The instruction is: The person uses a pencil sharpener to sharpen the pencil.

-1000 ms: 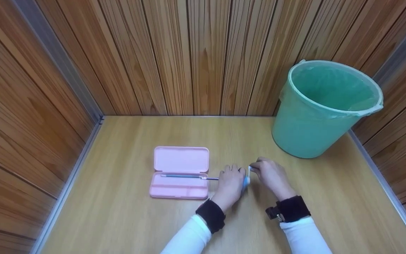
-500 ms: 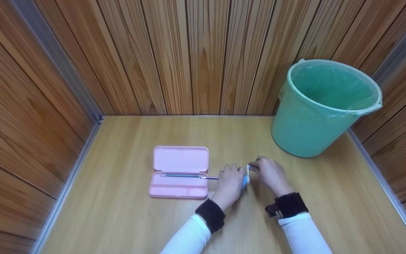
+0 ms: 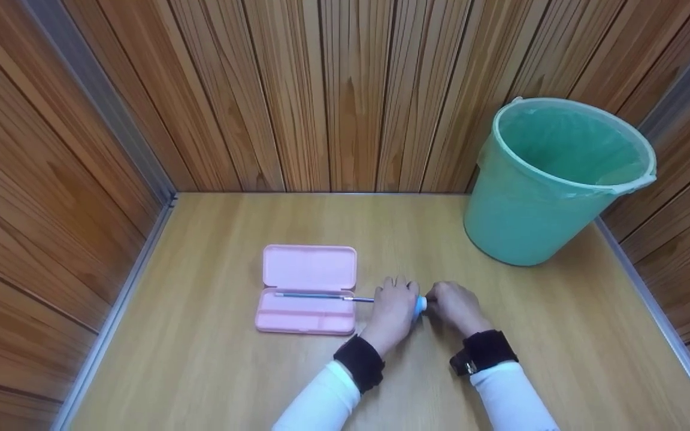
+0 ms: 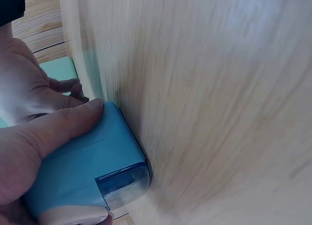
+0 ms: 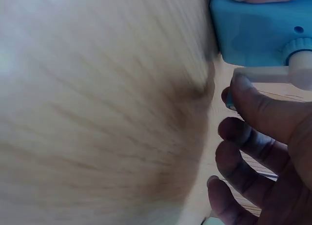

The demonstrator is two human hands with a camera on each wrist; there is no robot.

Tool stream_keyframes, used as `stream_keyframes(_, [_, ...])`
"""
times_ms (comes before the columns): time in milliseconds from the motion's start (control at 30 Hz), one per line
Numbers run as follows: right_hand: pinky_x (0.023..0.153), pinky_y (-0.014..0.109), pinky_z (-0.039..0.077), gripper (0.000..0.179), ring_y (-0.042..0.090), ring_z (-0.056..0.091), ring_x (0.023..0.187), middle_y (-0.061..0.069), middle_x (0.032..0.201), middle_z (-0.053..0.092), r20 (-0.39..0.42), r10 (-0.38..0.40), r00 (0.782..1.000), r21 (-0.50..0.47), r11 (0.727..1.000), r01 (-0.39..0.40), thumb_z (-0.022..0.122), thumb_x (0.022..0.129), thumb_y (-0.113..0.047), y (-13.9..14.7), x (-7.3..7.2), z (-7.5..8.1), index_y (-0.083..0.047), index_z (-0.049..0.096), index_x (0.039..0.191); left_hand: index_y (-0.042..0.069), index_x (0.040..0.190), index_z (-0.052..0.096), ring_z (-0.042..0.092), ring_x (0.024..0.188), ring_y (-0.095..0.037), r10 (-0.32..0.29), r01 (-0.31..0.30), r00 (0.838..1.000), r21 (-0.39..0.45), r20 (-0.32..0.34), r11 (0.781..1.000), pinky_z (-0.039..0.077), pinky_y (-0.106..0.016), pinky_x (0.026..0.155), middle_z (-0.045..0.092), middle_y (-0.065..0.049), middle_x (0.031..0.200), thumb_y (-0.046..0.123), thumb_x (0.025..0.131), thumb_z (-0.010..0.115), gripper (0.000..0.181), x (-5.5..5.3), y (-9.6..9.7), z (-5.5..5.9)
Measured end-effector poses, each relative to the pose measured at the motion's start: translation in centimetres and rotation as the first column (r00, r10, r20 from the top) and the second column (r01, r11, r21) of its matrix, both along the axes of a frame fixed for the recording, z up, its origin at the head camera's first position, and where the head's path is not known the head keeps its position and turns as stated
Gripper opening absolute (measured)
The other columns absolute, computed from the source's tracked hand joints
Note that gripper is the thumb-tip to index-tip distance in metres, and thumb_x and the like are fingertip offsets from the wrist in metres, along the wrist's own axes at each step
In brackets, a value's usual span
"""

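Observation:
My left hand (image 3: 392, 308) holds a light blue crank pencil sharpener (image 4: 92, 154) down on the table, thumb along its side. A clear dark window shows in the sharpener's lower corner in the left wrist view. My right hand (image 3: 456, 306) pinches the end of the white crank handle (image 5: 265, 74) between thumb and forefinger; the other fingers are loosely bent. A dark pencil (image 3: 362, 299) with a pale end sticks out left of the left hand, its end over the case edge. In line with it, a slim teal pencil (image 3: 309, 295) lies in the open pink pencil case (image 3: 288, 321).
A green bin (image 3: 518, 221) with a clear liner stands at the back right of the wooden table (image 3: 213, 371). Wood-panelled walls (image 3: 351, 96) enclose the back and both sides.
The crank has turned: its arm stood upright beside the sharpener before and is now hidden behind the right hand, which has moved down slightly. The left hand stays in place.

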State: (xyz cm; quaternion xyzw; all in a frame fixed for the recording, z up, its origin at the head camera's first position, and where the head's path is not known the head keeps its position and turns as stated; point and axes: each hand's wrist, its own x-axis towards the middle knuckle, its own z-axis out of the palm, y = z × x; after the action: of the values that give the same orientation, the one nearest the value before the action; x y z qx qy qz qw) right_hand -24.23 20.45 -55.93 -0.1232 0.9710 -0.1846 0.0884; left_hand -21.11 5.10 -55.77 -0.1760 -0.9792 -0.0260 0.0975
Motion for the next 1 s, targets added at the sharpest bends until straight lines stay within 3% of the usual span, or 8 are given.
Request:
stream_keyframes(200, [0.071, 0.041, 0.052, 0.004, 0.018, 0.056, 0.071, -0.001, 0.076, 0.066, 0.064, 0.000, 0.998, -0.020, 1.000, 0.002, 0.079, 0.089, -0.011, -0.1, 0.6, 0.1, -0.009, 0.081, 0.086, 0.015, 0.104, 0.064, 0.060, 0.089, -0.022, 0.014, -0.014, 1.000, -0.008, 0.017, 1.000, 0.052, -0.033, 0.066, 0.063, -0.005, 0.099, 0.021, 0.087, 0.076, 0.022, 0.0, 0.1, 0.1])
stream_keyframes(400, [0.067, 0.039, 0.051, 0.009, 0.016, 0.054, 0.067, -0.003, 0.071, 0.063, 0.053, 0.015, 0.998, -0.028, 1.000, -0.014, 0.082, 0.086, -0.012, -0.1, 1.3, 0.2, -0.012, 0.076, 0.079, 0.015, 0.106, 0.063, 0.059, 0.091, -0.022, 0.026, -0.025, 0.999, -0.010, 0.032, 1.000, 0.052, -0.033, 0.067, 0.063, -0.005, 0.101, 0.022, 0.084, 0.078, 0.028, -0.2, 0.3, 0.1])
stream_keyframes(667, [0.067, 0.034, 0.047, 0.007, 0.014, 0.054, 0.067, -0.007, 0.070, 0.063, 0.128, 0.038, 0.991, -0.085, 0.996, -0.027, 0.082, 0.086, -0.010, 0.1, 2.0, 0.7, -0.015, 0.080, 0.081, 0.016, 0.102, 0.065, 0.060, 0.089, -0.022, 0.024, -0.024, 0.999, 0.003, -0.025, 1.000, 0.052, -0.033, 0.065, 0.065, -0.005, 0.097, 0.020, 0.085, 0.077, 0.021, 0.1, 0.3, 0.1])
stream_keyframes(867, [0.065, 0.033, 0.045, 0.012, 0.015, 0.054, 0.066, -0.006, 0.069, 0.062, 0.204, 0.043, 0.978, -0.121, 0.992, -0.018, 0.081, 0.086, -0.008, 0.2, 2.2, 1.2, -0.018, 0.080, 0.079, 0.016, 0.104, 0.066, 0.058, 0.089, -0.021, 0.026, -0.026, 1.000, -0.003, -0.009, 1.000, 0.051, -0.032, 0.066, 0.065, -0.005, 0.097, 0.017, 0.085, 0.076, 0.022, 0.0, 0.3, 0.3])
stream_keyframes(1000, [0.067, 0.034, 0.046, 0.010, 0.016, 0.055, 0.068, -0.005, 0.070, 0.063, 0.197, 0.021, 0.980, -0.104, 0.995, -0.001, 0.081, 0.085, -0.008, -0.1, 2.2, 1.3, -0.017, 0.080, 0.081, 0.015, 0.106, 0.066, 0.058, 0.089, -0.022, 0.021, -0.021, 1.000, -0.001, 0.009, 1.000, 0.052, -0.032, 0.067, 0.064, -0.005, 0.098, 0.016, 0.085, 0.075, 0.023, -0.1, 0.3, 0.3])
